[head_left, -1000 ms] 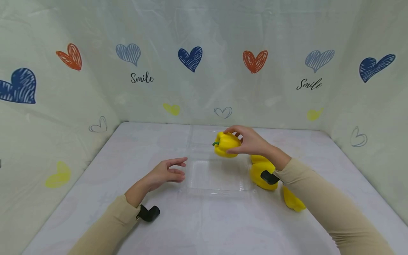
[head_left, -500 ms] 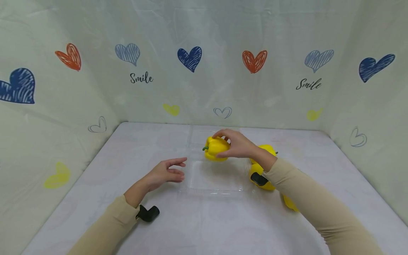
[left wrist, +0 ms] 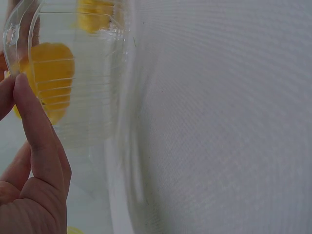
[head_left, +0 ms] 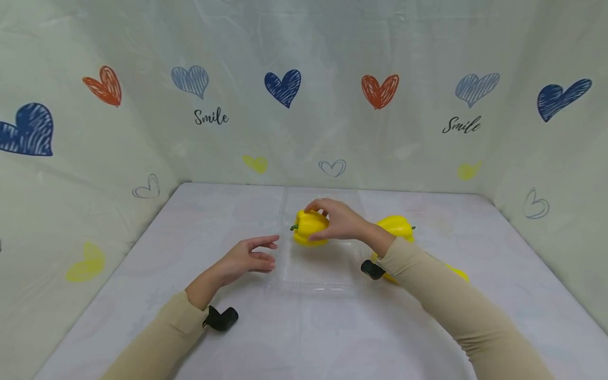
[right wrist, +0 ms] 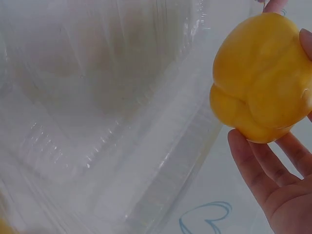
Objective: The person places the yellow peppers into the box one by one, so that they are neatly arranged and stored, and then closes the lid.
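My right hand (head_left: 339,221) grips a yellow bell pepper (head_left: 306,228), its green stem pointing left, above a clear plastic container (head_left: 323,287). In the right wrist view the pepper's lobed bottom (right wrist: 258,83) shows, with fingertips (right wrist: 239,141) against it. The left hand (head_left: 239,259) is by the container's left side, fingers extended and slightly parted. In the left wrist view its fingertip (left wrist: 22,80) overlaps the clear rim (left wrist: 12,36); whether it presses on it I cannot tell. The held pepper (left wrist: 51,73) shows through the clear wall there.
Right of the container lies a yellow bell pepper (head_left: 396,226); more yellow (head_left: 458,272) shows past the right sleeve (head_left: 442,290), which hides most of it. A white cloth with printed hearts (head_left: 332,137) closes off the back and sides of the table (head_left: 228,206).
My right hand has carried the pepper left and lower over the container. The left hand has stayed in place. The right forearm now covers more of the peppers on the right.
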Demonstrator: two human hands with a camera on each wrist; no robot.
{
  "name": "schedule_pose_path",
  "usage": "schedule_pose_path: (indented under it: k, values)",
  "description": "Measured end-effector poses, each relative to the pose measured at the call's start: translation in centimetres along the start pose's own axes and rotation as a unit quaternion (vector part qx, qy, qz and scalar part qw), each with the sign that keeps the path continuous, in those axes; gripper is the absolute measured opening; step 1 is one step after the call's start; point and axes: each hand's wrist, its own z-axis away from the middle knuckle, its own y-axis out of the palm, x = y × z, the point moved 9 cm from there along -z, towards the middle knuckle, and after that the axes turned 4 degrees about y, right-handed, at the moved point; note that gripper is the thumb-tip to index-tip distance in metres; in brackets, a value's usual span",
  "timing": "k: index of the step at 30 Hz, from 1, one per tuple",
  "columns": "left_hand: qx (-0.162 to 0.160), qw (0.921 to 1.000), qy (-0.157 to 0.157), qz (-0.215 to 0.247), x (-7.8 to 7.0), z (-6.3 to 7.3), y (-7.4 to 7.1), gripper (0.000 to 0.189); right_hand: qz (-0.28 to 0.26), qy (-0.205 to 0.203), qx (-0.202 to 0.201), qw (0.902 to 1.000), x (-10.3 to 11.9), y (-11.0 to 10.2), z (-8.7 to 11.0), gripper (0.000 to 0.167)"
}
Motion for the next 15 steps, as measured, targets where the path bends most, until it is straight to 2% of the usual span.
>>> schedule_pose_path:
  k: [15]
  values:
    - [-0.007, 0.9999, -0.009, -0.003, 0.1, -0.2, 0.1, 0.068, 0.004, 0.021, 0.025, 0.9994, -0.3, 2.6, -1.0, 0.054]
